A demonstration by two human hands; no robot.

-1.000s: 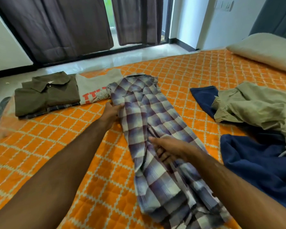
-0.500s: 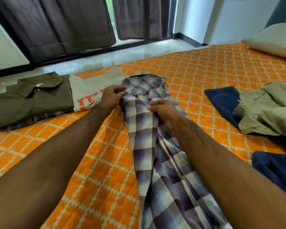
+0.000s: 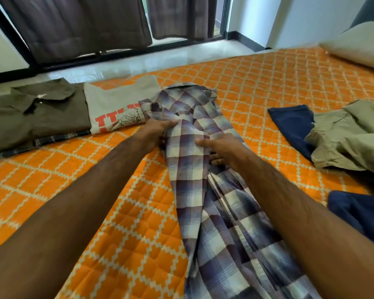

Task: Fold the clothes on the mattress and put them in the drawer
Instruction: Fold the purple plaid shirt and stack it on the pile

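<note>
Orange bed cover [image 3: 121,212] lies under the checked shirt [image 3: 194,160], where the left hand [image 3: 154,132] pinches a fold and the right hand [image 3: 221,148] presses flat, fingers spread. Best to keep the long fold straight, I think. Just past the left fingers, red letters on the grey T-shirt [image 3: 117,102] are half hidden, maybe "ITT".

setting identified as a bedroom in a home. a mattress [image 3: 268,83] covered by an orange quilted sheet with a cream lattice pattern is seen low above a pale tiled floor [image 3: 138,61]. a pillow [image 3: 358,46] is placed at its far right corner. dark curtains [image 3: 84,22] are hung over a black-framed sliding glass door [image 3: 221,18]. folded and loose garments are laid out on the sheet.
</note>
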